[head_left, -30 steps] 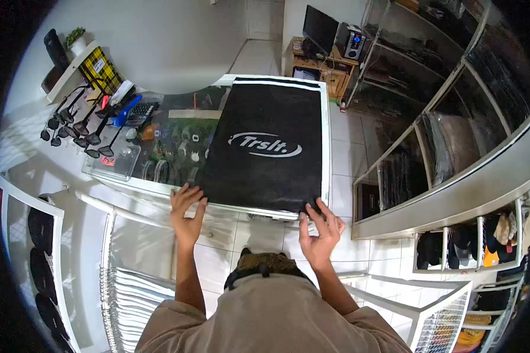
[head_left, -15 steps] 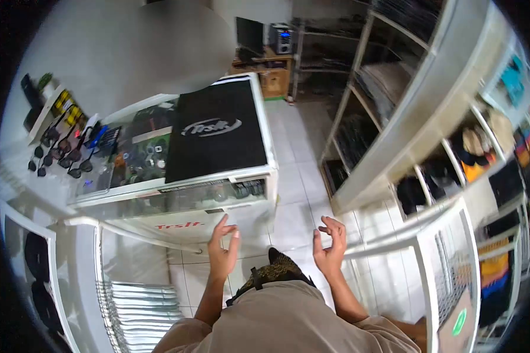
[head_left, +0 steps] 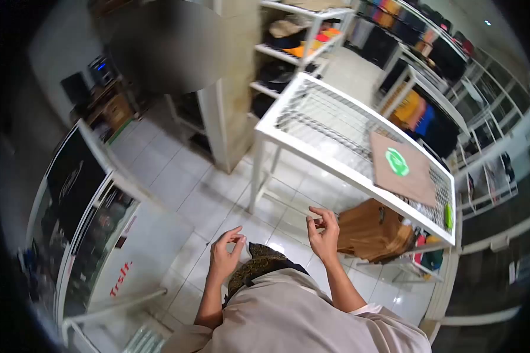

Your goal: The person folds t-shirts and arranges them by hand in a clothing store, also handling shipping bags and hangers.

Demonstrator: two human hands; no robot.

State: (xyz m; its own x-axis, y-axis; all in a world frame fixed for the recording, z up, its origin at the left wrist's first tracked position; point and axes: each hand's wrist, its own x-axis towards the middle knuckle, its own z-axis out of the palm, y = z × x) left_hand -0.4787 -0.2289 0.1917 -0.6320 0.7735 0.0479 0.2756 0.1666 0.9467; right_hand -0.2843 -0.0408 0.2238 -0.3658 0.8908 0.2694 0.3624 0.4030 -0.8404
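Note:
Both hands are raised in front of my body, above the tiled floor, and hold nothing. My left hand [head_left: 225,254] has its fingers loosely bent, with thumb and fingertips apart. My right hand [head_left: 324,233] is held much the same way, fingers half curled and apart. Nearest to the right hand stands a white-framed table [head_left: 341,167] with a wire mesh top. On its far right end lies a folded brown shirt [head_left: 415,181] with a green round print, beside a small bright green object [head_left: 448,216]. Below hangs a brown garment [head_left: 368,232].
At left is a glass display counter [head_left: 109,267] with a black cloth on top. A pillar [head_left: 237,88] and white shelves with folded clothes [head_left: 285,54] stand ahead. Racks of clothes [head_left: 415,112] fill the far right. Tiled floor [head_left: 185,176] lies between counter and table.
My view has turned to the right. The counter has shifted to the left side, and the mesh table with the brown shirt now shows in full. Both hands stay raised and empty.

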